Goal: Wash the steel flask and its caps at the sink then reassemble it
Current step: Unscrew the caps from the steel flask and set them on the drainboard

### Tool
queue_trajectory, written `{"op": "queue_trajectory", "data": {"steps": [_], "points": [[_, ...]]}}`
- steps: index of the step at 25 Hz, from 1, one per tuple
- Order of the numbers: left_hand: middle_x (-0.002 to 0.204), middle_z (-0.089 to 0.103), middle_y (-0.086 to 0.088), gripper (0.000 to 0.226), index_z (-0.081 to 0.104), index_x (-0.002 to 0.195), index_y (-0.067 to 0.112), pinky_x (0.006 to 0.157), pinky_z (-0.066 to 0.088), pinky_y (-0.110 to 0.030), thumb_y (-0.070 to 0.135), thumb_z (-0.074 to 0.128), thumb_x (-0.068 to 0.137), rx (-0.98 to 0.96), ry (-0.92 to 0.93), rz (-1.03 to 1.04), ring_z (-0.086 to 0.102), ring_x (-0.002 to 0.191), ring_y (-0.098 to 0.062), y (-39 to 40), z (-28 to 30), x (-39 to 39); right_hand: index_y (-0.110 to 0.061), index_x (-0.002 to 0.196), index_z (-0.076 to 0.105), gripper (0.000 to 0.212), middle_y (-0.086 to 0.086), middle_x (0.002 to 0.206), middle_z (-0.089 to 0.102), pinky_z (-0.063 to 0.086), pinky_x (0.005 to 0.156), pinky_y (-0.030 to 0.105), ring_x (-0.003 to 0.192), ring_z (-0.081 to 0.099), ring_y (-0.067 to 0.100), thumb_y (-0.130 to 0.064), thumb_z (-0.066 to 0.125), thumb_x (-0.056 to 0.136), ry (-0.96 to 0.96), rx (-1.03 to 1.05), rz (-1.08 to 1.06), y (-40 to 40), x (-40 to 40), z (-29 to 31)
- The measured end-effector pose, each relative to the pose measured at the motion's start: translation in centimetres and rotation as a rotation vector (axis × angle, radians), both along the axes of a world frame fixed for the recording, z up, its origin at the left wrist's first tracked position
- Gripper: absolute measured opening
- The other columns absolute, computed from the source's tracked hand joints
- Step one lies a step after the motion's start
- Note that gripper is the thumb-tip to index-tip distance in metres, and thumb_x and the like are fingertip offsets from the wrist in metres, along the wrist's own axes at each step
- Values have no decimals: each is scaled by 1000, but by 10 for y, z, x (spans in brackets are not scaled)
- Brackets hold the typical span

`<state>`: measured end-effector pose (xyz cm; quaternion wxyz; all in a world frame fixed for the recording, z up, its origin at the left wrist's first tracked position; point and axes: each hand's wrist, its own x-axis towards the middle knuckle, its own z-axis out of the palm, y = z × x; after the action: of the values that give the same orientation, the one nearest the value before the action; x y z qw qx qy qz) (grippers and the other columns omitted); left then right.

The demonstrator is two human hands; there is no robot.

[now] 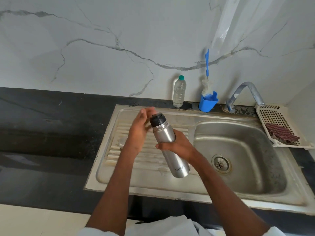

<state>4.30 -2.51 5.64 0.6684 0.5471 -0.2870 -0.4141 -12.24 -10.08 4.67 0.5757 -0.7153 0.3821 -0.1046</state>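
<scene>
The steel flask (167,143) hangs tilted above the sink's drainboard (150,160), its bottom toward me. A black inner cap (157,119) sits on its mouth. My right hand (177,144) grips the flask round its middle. My left hand (139,132) is beside the cap with straight, blurred fingers and holds nothing. A steel outer cap (123,142) stands on the drainboard, partly hidden behind my left wrist.
The sink basin (238,150) with its drain lies to the right, the tap (245,94) behind it. A plastic water bottle (179,91) and a blue holder with a bottle brush (208,99) stand at the wall. A white rack (281,126) holds a cloth.
</scene>
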Motion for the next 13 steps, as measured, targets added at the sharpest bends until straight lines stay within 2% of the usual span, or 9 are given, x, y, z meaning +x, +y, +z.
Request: {"op": "queue_trajectory", "data": {"steps": [2,3,5,6,9,11,13], "points": [[145,58,-28,58,48,148,-4,115,43,-52,31,54,102,-99,194,-240,55,139,-38,-7,22,-20,-11,113,65,47,12,94,75,60,87,54,87,74,30,-26,84,73,-123,239,125,-11,-21,9],[146,54,-33,59,43,150,-6,117,41,-53,21,57,100,-117,236,-292,52,141,-41,-11,26,-30,-4,117,61,50,20,96,73,60,85,54,86,72,37,-24,81,76,-171,367,188,-17,-34,15],[140,57,-32,64,41,153,-5,118,38,-54,13,62,95,-147,293,-324,54,136,-40,-17,25,-48,-2,122,57,55,29,100,69,58,80,47,84,68,40,-27,78,78,-207,533,272,-29,-57,23],[134,61,-29,66,43,152,-4,118,38,-55,15,66,93,-150,306,-301,56,130,-39,-22,24,-58,-3,123,56,56,30,102,69,57,78,44,83,68,39,-29,77,78,-200,545,274,-35,-66,23],[124,67,-22,66,52,146,-2,114,45,-51,17,73,87,-147,301,-179,62,120,-34,-41,24,-89,-4,115,62,52,27,96,72,58,75,42,79,70,37,-29,81,74,-166,430,187,-53,-92,28],[120,69,-21,46,59,139,1,110,50,-46,6,68,94,-129,265,-70,64,116,-32,-53,28,-109,-7,111,64,44,23,93,73,60,73,43,77,71,35,-23,83,74,-143,331,135,-64,-103,34],[114,71,-16,35,67,128,8,103,55,-40,-7,62,97,-49,180,103,66,109,-27,-62,36,-125,-19,108,65,43,8,92,76,60,73,39,80,72,27,-28,87,72,-47,92,86,-67,-103,35]]}}
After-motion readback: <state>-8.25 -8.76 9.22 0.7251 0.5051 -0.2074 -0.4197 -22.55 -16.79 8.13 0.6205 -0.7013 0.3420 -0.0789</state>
